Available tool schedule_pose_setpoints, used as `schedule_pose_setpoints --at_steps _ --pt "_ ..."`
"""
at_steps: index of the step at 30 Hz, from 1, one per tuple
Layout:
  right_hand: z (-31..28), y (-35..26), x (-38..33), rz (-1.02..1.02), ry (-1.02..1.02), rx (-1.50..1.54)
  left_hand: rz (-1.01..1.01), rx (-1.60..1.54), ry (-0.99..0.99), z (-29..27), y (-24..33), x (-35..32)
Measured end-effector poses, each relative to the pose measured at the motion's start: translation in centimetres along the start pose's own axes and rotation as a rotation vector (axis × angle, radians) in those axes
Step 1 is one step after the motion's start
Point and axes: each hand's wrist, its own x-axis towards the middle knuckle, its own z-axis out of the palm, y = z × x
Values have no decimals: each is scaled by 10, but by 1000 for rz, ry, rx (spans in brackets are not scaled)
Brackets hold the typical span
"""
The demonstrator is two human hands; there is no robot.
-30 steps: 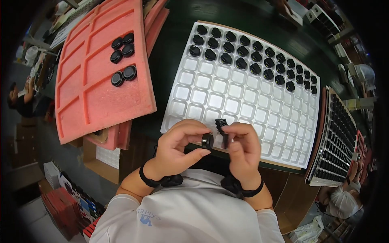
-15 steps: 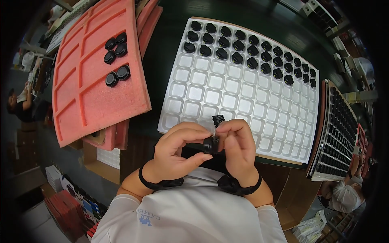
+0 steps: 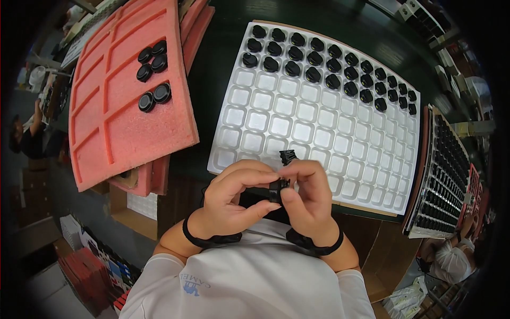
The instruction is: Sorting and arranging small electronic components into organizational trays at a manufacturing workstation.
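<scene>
My left hand [image 3: 228, 191] is closed on a round black part [image 3: 274, 192], gripping its edge between thumb and fingers in front of my chest. My right hand [image 3: 312, 194] meets it from the other side, thumb and index finger bent against the part's right face, where small dark details show. Just above the right index fingertip is a small ribbed black piece [image 3: 287, 156]; whether it lies on the tray or touches that hand I cannot tell. Beyond both hands spreads a white moulded tray [image 3: 240, 97], its far rows holding black parts [image 3: 313, 74].
At left, a tilted pink foam tray [image 3: 135, 130] carries several round black parts [image 3: 146, 101], with more foam beneath. Another tray full of black parts [image 3: 443, 175] stands at right. Open cardboard boxes [image 3: 143, 226] sit below. Other people work at both far sides.
My right hand has shifted slightly left, its thumb now against the round black part. The left hand keeps its hold on the part, which has turned a little.
</scene>
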Motion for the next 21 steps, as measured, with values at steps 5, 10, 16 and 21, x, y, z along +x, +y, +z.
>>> schedule_pose_setpoints --at_steps 5,10,16,21 --pt "3 -10 2 220 79 175 -23 -58 32 1 -1 -3" --pt "-4 -2 -2 60 -37 -100 -27 -60 53 1 0 -2" --pt "-12 -8 3 -67 -123 -321 -45 -91 33 -2 -6 -4" --pt "-21 -21 9 -50 -142 -442 -95 -87 23 2 -10 0"
